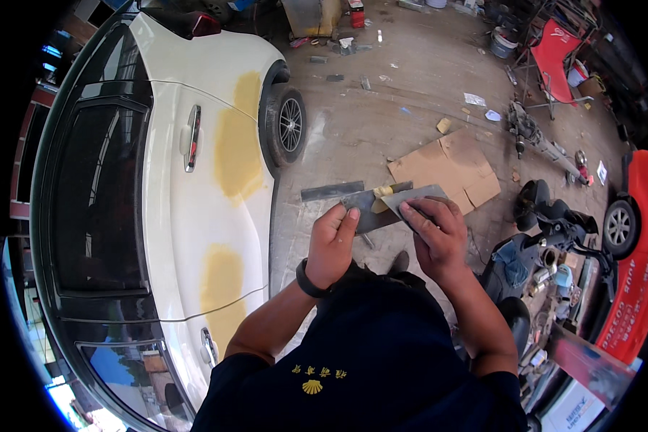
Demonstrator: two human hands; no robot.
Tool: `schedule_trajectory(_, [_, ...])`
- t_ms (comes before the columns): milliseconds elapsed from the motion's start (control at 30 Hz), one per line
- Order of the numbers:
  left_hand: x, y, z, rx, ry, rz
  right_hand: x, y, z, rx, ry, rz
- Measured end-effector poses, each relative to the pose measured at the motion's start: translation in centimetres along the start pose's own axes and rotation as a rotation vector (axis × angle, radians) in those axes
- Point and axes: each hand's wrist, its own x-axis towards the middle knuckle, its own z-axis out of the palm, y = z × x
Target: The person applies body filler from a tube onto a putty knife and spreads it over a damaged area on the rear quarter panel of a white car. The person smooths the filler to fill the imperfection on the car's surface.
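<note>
The left hand holds a dark plate, the right hand a grey spreader. Yellowish paste shows near the plate's far edge.

Dk navy short-slv shirt, yel shell emblem, blk L wristband.

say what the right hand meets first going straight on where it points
Beyond its own flat grey scraper, likely the dark rectangular plate held in the left hand; depth is unclear.

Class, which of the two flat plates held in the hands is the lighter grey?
The plate in the right hand: it shows pale grey, while the other plate, in the left hand, is darker.
</note>
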Motion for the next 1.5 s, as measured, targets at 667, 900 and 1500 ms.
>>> schedule_trajectory(667, [0.4, 2.8, 1.3, 0.202, 0.053, 0.136, 1.1, -0.1, 0.7, 0.072, -0.031, -0.04])
schedule_trajectory(900, [0.1, 1.9, 0.9, 0.179, 0.054, 0.125, 1.1, -0.3, 0.6, 0.064, -0.029, -0.054])
schedule_trajectory(1500, [-0.6, 2.5, 0.7, 0.251, 0.009, 0.133, 1.0, 0.4, 0.2, 0.033, 0.075, -0.064])
